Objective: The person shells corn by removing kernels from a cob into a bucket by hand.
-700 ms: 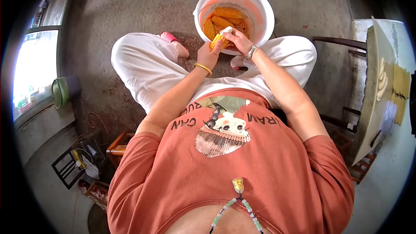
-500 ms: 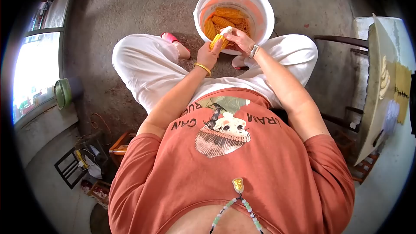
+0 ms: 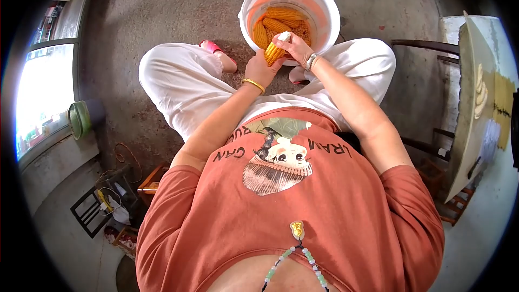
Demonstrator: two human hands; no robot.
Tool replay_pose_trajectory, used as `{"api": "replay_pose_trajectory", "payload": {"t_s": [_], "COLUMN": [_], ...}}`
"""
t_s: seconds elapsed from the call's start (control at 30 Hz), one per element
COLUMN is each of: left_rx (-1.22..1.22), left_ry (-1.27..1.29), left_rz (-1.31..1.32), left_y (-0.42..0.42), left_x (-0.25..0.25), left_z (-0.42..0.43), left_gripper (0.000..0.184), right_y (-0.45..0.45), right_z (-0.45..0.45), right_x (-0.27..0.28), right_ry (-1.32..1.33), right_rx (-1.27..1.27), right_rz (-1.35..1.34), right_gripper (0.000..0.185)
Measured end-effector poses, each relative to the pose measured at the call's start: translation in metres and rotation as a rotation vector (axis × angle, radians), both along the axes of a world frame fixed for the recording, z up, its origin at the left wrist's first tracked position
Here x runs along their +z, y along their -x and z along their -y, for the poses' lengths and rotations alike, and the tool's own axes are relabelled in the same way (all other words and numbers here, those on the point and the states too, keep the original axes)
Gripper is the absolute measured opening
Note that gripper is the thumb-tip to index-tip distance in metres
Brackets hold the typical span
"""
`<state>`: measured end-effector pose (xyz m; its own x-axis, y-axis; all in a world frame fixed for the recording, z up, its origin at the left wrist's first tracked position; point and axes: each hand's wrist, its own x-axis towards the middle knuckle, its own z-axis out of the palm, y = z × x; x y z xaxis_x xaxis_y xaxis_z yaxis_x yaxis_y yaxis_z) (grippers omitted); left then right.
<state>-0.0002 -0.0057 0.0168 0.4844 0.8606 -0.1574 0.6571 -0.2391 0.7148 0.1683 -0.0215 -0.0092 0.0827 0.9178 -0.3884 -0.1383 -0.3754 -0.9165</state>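
A yellow corn cob [image 3: 274, 54], its upper end bare and whitish, is held between my two hands at the near rim of a white bucket [image 3: 330, 8]. My left hand [image 3: 260, 67] is closed around the lower end of the cob. At the upper end, the fingers of my right hand [image 3: 298, 48] are pressed against the cob near the white part. Inside the bucket lie several whole corn cobs [image 3: 281, 19] on top of loose kernels [image 3: 304, 32]. Part of the bucket's contents is hidden behind my hands.
My legs in white trousers [image 3: 178, 81] are bent on both sides of the bucket. A wooden table [image 3: 457, 124] stands at the right with pale items on it. A green container [image 3: 80, 119] is by the bright window at the left, above a dark wooden rack [image 3: 89, 211].
The cob has turned in my hands and shows more of its yellow kernels. My left thumb has moved lower and my right hand has shifted slightly. The bucket appears slightly higher and further left.
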Motion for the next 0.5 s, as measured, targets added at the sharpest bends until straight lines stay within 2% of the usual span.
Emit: {"api": "replay_pose_trajectory", "payload": {"t_s": [0.27, 0.5], "left_rx": [0.051, 0.115], "left_ry": [0.053, 0.216], "left_rz": [0.081, 0.195], "left_y": [0.001, 0.003], "left_x": [-0.003, -0.011], "left_z": [-0.002, -0.005], "left_gripper": [0.058, 0.056], "right_y": [-0.007, -0.006], "right_z": [0.004, 0.007], "right_x": [0.011, 0.026], "right_ry": [0.051, 0.097], "right_rx": [0.084, 0.059], "right_rz": [-0.296, -0.392], "right_gripper": [0.034, 0.037]}}
